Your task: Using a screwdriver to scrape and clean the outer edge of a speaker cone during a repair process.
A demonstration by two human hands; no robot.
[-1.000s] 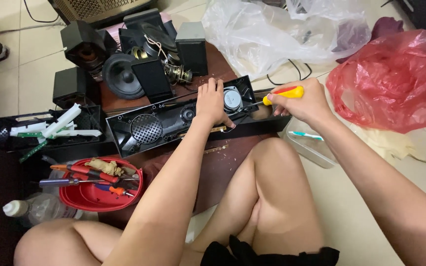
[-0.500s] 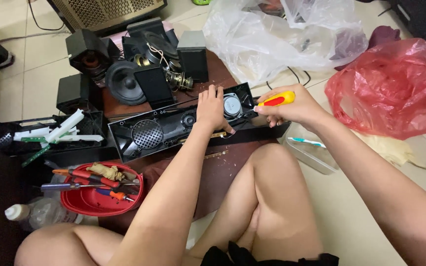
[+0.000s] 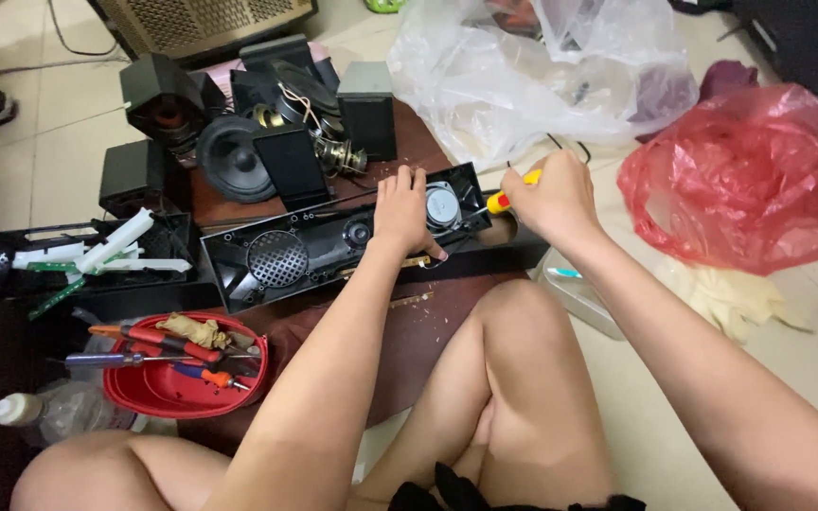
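Two bare hands work on a long black speaker housing that lies across a low brown board on the tiled floor, just beyond the person's knee. Left hand rests palm-down on the housing's right half, fingers spread and pressing flat, the forearm running straight up from the lower frame. Right hand is curled closed around a yellow-handled screwdriver, wrist bent inward, the tool aimed at the housing's right end near a small round speaker cone. Loose black speaker parts crowd the board behind. A red bowl of tools sits to the left, a red plastic bag to the right.
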